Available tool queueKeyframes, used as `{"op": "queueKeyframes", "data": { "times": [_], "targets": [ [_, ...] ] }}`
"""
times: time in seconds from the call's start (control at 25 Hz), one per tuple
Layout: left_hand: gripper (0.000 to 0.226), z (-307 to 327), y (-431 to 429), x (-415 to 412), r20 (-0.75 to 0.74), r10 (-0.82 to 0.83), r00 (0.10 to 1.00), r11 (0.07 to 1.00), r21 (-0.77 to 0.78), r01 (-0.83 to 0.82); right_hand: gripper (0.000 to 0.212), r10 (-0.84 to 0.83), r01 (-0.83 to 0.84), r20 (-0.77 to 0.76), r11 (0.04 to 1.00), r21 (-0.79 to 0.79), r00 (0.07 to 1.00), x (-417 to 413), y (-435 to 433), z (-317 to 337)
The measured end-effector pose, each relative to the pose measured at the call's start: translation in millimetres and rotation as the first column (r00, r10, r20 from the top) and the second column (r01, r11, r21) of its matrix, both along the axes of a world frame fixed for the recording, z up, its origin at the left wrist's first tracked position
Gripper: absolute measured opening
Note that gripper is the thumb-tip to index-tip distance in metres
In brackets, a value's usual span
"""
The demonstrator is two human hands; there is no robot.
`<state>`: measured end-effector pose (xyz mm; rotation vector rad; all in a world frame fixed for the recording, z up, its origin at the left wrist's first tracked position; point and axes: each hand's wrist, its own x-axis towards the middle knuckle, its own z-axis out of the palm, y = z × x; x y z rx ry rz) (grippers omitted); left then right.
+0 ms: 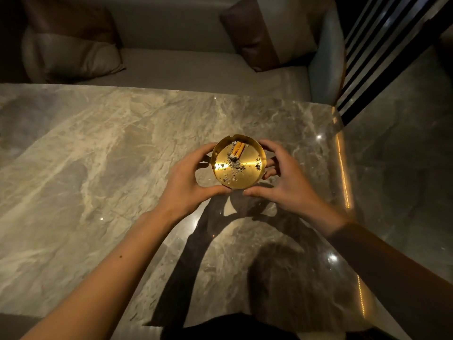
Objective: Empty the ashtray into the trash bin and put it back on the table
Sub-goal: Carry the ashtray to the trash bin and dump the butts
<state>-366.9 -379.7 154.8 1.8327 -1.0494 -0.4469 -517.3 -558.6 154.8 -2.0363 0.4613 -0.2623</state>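
Observation:
A round gold metal ashtray (247,174) sits at the right part of the marble table (85,155), or just above it; I cannot tell which. Inside lie two orange cigarette butts (237,150) and scattered grey ash. My left hand (188,182) cups the ashtray's left side, thumb under the near rim and fingers at the far rim. My right hand (282,180) cups its right side the same way. No trash bin is in view.
A grey sofa (196,69) with cushions (71,55) runs along the table's far edge. The table's right edge (343,168) glows with a light strip; beyond it lies a polished stone floor (404,168) and a slatted dark screen (382,57).

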Motion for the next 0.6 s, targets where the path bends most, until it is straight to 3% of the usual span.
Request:
{"op": "queueKeyframes", "data": {
  "times": [0.32,0.6],
  "targets": [
    [0.091,-8,-17,22,-0.013,-0.114,0.993,0.993,0.033,0.115,0.096,-0.098,0.098,0.015,0.995,-0.023,0.995,-1,4,3],
    [0.087,-9,-42,-9,-0.041,-0.140,0.989,0.990,0.026,0.141,0.096,-0.112,0.112,-0.007,0.993,0.033,0.994,-31,-17,-5]
  ]
}}
